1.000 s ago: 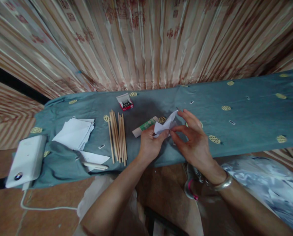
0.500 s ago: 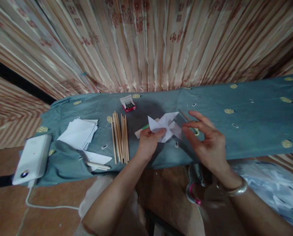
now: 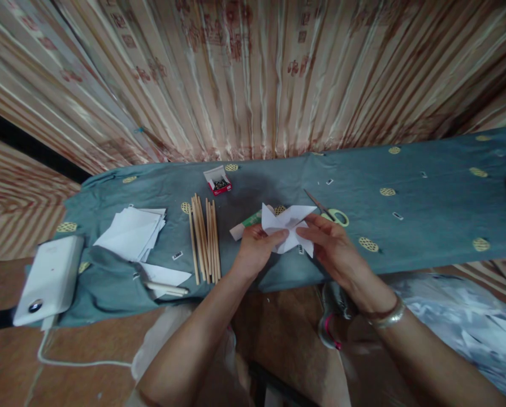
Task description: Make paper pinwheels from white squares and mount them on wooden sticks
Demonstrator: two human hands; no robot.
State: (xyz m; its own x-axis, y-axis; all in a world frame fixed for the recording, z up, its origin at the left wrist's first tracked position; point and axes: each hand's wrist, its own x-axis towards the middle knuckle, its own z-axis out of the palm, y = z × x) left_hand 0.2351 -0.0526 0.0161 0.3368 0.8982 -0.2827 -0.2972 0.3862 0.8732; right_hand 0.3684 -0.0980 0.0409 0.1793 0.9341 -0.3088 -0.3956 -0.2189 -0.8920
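A white paper pinwheel [image 3: 290, 216] with pointed blades is held above the cloth between both hands. My left hand [image 3: 256, 244] pinches it near the middle from the left, thumb on top. From the right, my right hand [image 3: 331, 243] grips a blade, its thumb pressed on the paper and the fingers behind. Just under the pinwheel's left side lies a green and white box [image 3: 246, 224], partly covered. Scissors [image 3: 331, 213] with pale yellow-green handles rest behind my right hand.
Several wooden sticks [image 3: 204, 240] lie on the blue-green cloth [image 3: 354, 169]. Behind them is an open red and white box [image 3: 219, 182] of small dark pieces. A stack of white paper [image 3: 132, 230] and a white device [image 3: 49, 280] with a cable are at left. Curtains hang behind.
My right hand, apart from the pinwheel with fingers spread before, has moved left and closed on a blade. The scissors now show more fully. My left hand keeps its pinch.
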